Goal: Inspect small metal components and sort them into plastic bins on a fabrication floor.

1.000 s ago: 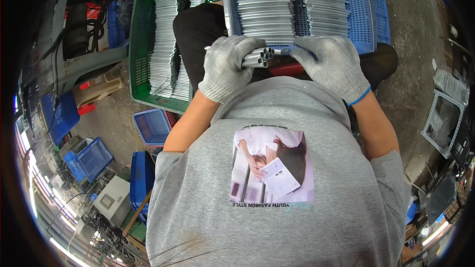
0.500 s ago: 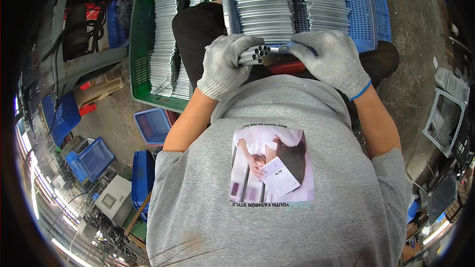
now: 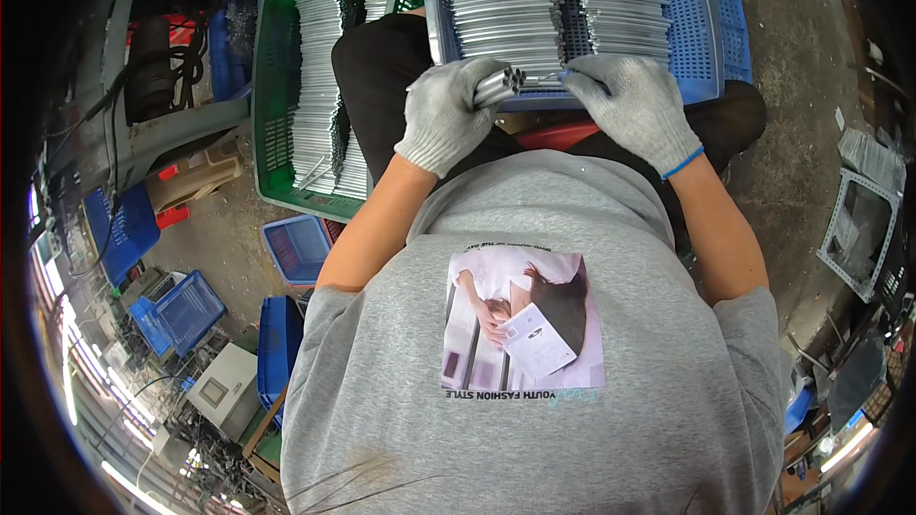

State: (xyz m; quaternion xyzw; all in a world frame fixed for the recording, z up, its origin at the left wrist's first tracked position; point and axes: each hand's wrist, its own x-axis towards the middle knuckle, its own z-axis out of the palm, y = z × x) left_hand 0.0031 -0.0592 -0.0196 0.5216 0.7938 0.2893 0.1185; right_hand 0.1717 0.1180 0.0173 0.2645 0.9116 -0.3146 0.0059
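Observation:
My left hand (image 3: 447,114), in a grey knit glove, is closed round a small bundle of metal tubes (image 3: 495,89), whose dark open ends face right. My right hand (image 3: 634,110), in a matching glove with a blue cuff edge, is closed on a slim tool with a blue handle and a thin metal shaft (image 3: 542,82). The shaft points left at the tube ends; whether it touches one I cannot tell. Just beyond both hands, a blue plastic crate (image 3: 701,62) holds two stacks of metal tubes (image 3: 625,5).
A green crate (image 3: 264,133) with more metal tubes stands to the left. A second blue crate (image 3: 733,29) shows behind the first. Empty blue bins (image 3: 296,250) and a grey box with a small screen (image 3: 221,388) are at the lower left. A metal frame (image 3: 862,234) lies at the right.
The tube bundle in my left hand has turned and shifted slightly right and up. My right hand has moved a little up and left, and the shaft shows more plainly.

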